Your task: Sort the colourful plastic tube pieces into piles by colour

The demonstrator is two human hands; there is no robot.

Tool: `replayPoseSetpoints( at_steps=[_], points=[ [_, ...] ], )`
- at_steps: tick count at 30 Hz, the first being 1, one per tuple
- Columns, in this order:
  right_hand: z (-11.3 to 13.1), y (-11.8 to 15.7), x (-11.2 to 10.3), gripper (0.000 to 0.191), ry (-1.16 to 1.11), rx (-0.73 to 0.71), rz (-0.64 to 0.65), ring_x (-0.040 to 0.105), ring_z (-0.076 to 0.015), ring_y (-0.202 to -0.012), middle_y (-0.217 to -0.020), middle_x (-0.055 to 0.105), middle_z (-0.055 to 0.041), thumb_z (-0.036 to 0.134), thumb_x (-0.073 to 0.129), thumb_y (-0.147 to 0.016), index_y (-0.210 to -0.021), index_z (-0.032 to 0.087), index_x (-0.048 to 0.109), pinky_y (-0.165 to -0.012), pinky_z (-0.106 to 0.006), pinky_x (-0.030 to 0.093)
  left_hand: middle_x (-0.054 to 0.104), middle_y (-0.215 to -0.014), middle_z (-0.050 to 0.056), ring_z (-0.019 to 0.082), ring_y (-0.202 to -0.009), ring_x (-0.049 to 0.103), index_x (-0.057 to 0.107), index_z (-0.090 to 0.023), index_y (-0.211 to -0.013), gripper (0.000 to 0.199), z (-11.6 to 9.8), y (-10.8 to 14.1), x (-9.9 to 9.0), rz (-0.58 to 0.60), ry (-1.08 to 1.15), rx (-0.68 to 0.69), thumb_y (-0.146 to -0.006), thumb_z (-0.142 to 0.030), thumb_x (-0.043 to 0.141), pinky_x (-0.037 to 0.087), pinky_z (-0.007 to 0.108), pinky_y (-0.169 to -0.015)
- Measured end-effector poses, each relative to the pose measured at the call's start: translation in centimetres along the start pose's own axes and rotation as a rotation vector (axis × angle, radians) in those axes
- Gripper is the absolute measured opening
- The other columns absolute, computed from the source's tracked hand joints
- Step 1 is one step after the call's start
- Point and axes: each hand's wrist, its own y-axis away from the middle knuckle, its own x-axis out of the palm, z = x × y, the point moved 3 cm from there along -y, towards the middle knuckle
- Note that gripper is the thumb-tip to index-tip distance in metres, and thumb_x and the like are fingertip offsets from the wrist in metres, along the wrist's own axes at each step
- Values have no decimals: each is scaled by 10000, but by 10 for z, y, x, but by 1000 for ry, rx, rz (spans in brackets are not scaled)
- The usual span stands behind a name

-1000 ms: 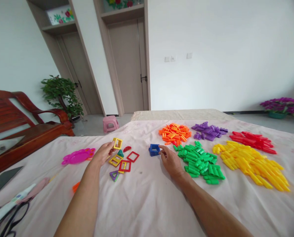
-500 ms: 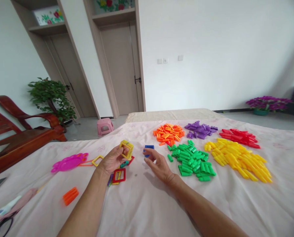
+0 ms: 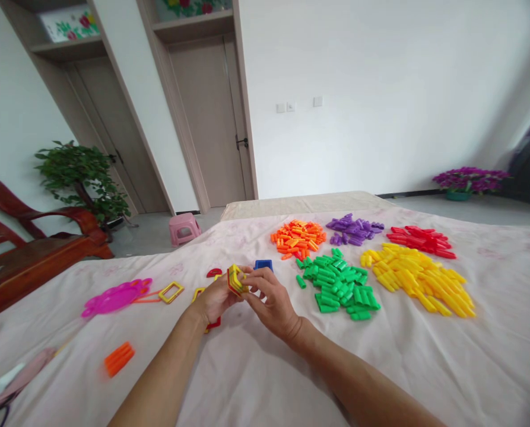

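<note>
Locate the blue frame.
In the head view, the blue frame lies near the centre, just beyond the right hand and partly hidden by it, left of the green pile.

No text, label, brand or number can be read. The white tube (image 3: 1,381) at the lower left is too blurred for any print to be made out; the wall plates (image 3: 281,108) and the flowered box (image 3: 71,25) on the shelf (image 3: 67,50) are too small to show legible marking.

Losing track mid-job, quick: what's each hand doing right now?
Left hand: closed, holding a yellow frame stack.
Right hand: curled at the same stack; whether its grip is closed cannot be told.
</note>
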Motion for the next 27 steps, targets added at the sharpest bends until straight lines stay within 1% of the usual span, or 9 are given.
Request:
replayPoseSetpoints(
  at_steps=[3,5,7,10,14,18,21,25,27],
  points=[
    [-3,2,1,272,71,10,30,632,-192,-1040,-1134,641,-56,224,701,-890,-1156,272,674,-781,-286,553,704,-928,52,183,-903,649,703,-183,-1086,377,-1,0,9,-40,-95,-12,-773,-383,763,471,250,-713],
    [-7,2,1,216,113,31,37,621,-200,-1062,-1112,643,-56,205,682,-896,-1106,256,669,-826,-304,539,702,-927,51,178,-884,641,695,-184,-1112,400,-2,0,13,-49,-127,-19,-787,-415,738,455,249,-696],
    [-11,1,-1,115,125,66,17,617,-186,-970,-1025,639,-43,193,650,-909,-1015,237,659,-803,-299,523,698,-942,44,160,-855,625,681,-192,-1136,414,-4,1,13,-62,-161,-2,-791,-416,734,442,245,-699],
    [-15,-2,-3,12,77,104,-13,577,-158,-816,-901,606,-18,211,632,-921,-914,220,633,-728,-275,492,691,-956,32,131,-807,589,666,-197,-1135,415,-9,1,11,-99,-249,81,-785,-406,745,413,232,-685],
    [-15,-4,-3,39,-11,109,-10,556,-154,-809,-874,603,-13,231,616,-927,-901,214,640,-745,-275,470,663,-830,14,104,-665,512,657,-164,-1002,384,-9,-1,10,-213,-310,179,-755,-441,757,357,231,-602],
    [-21,-4,-2,74,-105,197,-66,531,-144,-756,-839,593,-2,271,617,-908,-877,204,627,-714,-270,454,645,-788,1,114,-653,548,630,-167,-924,341,-8,-4,8,-342,-346,274,-743,-433,743,407,244,-609],
    [-30,-4,-1,155,-233,275,-112,525,-148,-745,-815,587,1,355,646,-887,-876,204,612,-692,-271,449,620,-748,-29,110,-618,564,597,-184,-893,290,-15,-5,-6,-460,-358,358,-741,-400,718,451,250,-620],
    [-39,-6,1,265,-499,385,-67,573,-165,-753,-851,632,-22,455,631,-879,-959,204,607,-688,-289,481,588,-694,-52,110,-570,557,592,-189,-914,323,-23,-5,-41,-498,-337,309,-729,-429,704,459,247,-588],
    [-41,-7,-2,242,-450,420,-53,578,-163,-729,-841,641,-26,429,610,-884,-966,201,606,-667,-284,476,615,-715,-35,124,-599,585,609,-184,-902,314,-28,-2,-61,-563,-430,314,-722,-424,700,450,243,-577]
  ],
)
